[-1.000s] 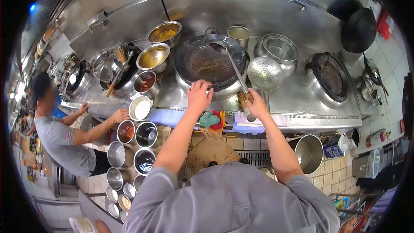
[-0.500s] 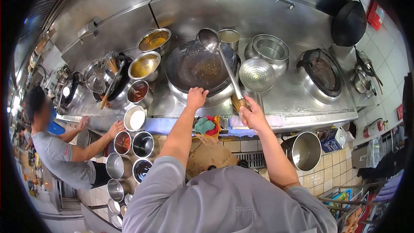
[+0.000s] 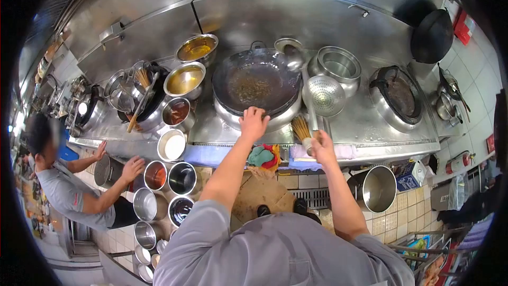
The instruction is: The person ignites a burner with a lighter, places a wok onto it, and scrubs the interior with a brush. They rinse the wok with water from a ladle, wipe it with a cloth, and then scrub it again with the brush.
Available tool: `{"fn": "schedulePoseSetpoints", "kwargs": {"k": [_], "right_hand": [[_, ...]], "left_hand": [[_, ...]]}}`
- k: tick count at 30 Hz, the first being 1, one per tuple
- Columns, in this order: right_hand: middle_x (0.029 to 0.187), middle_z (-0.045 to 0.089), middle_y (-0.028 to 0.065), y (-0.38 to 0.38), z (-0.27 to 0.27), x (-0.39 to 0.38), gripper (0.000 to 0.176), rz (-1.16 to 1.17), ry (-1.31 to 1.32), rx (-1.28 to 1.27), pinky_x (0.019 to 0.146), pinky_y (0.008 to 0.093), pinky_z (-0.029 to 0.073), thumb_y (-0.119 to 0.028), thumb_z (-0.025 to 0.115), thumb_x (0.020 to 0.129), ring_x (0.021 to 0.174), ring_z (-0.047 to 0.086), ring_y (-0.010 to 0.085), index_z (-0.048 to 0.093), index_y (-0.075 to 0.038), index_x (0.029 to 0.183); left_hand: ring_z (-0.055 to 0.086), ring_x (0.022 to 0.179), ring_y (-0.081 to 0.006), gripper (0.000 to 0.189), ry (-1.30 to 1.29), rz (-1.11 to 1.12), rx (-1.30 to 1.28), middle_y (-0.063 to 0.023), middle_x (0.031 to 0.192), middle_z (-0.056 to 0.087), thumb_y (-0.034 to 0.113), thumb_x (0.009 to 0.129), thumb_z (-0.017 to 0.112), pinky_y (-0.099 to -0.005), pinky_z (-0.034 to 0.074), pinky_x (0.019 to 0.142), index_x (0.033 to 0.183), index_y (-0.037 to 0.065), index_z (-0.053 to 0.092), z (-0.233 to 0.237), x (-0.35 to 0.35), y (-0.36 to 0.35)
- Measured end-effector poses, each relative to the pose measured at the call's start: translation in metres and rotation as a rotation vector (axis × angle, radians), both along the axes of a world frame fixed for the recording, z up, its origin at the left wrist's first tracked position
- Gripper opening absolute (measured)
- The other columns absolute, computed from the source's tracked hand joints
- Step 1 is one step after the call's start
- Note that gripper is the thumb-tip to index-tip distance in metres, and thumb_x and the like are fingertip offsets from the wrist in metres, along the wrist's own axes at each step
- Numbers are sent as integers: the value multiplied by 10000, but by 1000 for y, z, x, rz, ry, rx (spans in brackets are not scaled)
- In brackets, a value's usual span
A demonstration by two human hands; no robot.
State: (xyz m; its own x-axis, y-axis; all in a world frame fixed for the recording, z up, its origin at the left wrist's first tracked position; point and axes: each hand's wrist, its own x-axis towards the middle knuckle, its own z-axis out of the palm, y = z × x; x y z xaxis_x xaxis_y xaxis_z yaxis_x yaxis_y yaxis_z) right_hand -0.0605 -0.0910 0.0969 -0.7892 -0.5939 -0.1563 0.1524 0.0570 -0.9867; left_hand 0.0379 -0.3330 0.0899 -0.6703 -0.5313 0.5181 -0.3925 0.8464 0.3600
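My left hand [image 3: 254, 123] is at the near rim of the large dark wok [image 3: 256, 82], fingers bent over the edge; any grip on it is hard to make out. The wok holds a little liquid with brown bits. My right hand [image 3: 321, 147] is closed round the handle end of a long metal ladle [image 3: 308, 95], whose bowl is right of the wok, over a metal pot [image 3: 289, 44]. A bamboo brush [image 3: 302, 129] lies just left of my right hand. The perforated strainer [image 3: 325, 96] rests right of the ladle shaft.
Oil bowls [image 3: 184, 79] and sauce pots [image 3: 172, 144] stand left of the wok. A co-worker [image 3: 74, 190] is at the left, both hands raised. Cloths [image 3: 263, 157] hang on the front edge. A second wok burner [image 3: 397, 95] and a tall pot [image 3: 375, 189] are at the right.
The ladle bowl has moved off the wok to the right, and my right hand has come lower. The view has shifted. The co-worker's hands are a little farther apart.
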Motion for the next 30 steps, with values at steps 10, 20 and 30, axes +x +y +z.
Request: {"fn": "schedulePoseSetpoints", "kwargs": {"k": [10, 20, 30], "right_hand": [[1010, 601, 255, 138, -54, -22, 635, -173, 650, 735, 798, 424, 470, -86, 544, 806, 923, 586, 412, 297, -115, 1390], [934, 630, 139, 128, -128, -53, 596, -81, 82, 564, 753, 449, 471, -398, 564, 858, 824, 626, 283, 351, -177, 1369], [588, 571, 96, 324, -332, 31, 315, -41, -334, 644, 385, 376, 451, -350, 573, 866, 488, 589, 227, 576, -52, 764]], "left_hand": [[589, 947, -354, 351, -828, -552, 742, -168, 1000, 630, 346, 871, 505, -409, 470, 801, 1007, 47, 628, -267, 262, 128], [579, 977, -378, 351, -908, 140, 1045, -168, 1093, 606, 303, 792, 500, -456, 467, 839, 1043, 98, 633, -270, 393, 141], [628, 868, -286, 304, -470, -113, 825, -132, 910, 657, 349, 854, 502, -369, 490, 762, 965, 106, 648, -187, 235, 214]]}}
